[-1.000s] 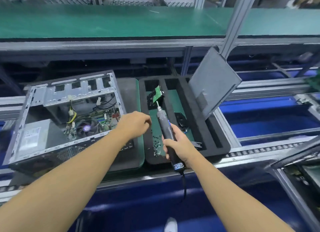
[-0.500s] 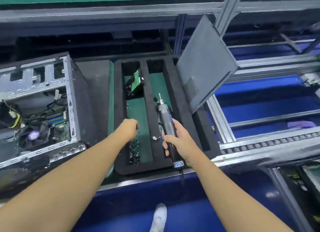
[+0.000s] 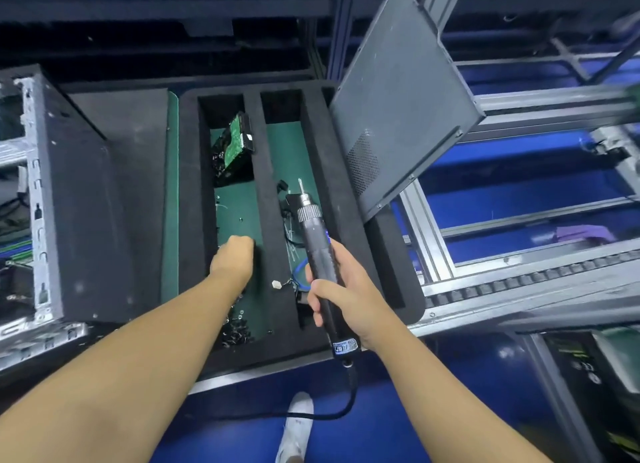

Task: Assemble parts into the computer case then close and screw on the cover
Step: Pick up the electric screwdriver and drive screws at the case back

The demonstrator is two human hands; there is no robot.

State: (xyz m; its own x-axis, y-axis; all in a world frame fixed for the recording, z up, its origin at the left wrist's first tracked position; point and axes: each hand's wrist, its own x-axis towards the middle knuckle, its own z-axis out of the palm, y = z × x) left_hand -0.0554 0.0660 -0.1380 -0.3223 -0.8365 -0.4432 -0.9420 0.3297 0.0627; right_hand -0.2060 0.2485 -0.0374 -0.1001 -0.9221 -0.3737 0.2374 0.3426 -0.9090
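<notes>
My right hand (image 3: 341, 296) grips a black electric screwdriver (image 3: 317, 251), bit pointing away, over the middle slot of the black foam tray (image 3: 188, 192). My left hand (image 3: 232, 260) is down in the tray's left slot with its fingers curled over the green floor; I cannot see whether it holds anything. Loose black screws (image 3: 237, 331) lie in that slot near my wrist. A green circuit board (image 3: 233, 144) leans at the slot's far end. The open computer case (image 3: 52, 199) lies at the left edge. The grey cover panel (image 3: 398, 92) leans tilted at the tray's right.
Small cables and a white connector (image 3: 276, 284) lie in the middle slot. Aluminium conveyor rails (image 3: 519, 282) and blue floor run to the right. The screwdriver's cord (image 3: 349, 393) hangs below the bench edge, above a white shoe (image 3: 296, 424).
The view has swung right and down, so the case slid to the left edge. My left hand went from beside the case down into the tray's left slot. The screwdriver stays gripped.
</notes>
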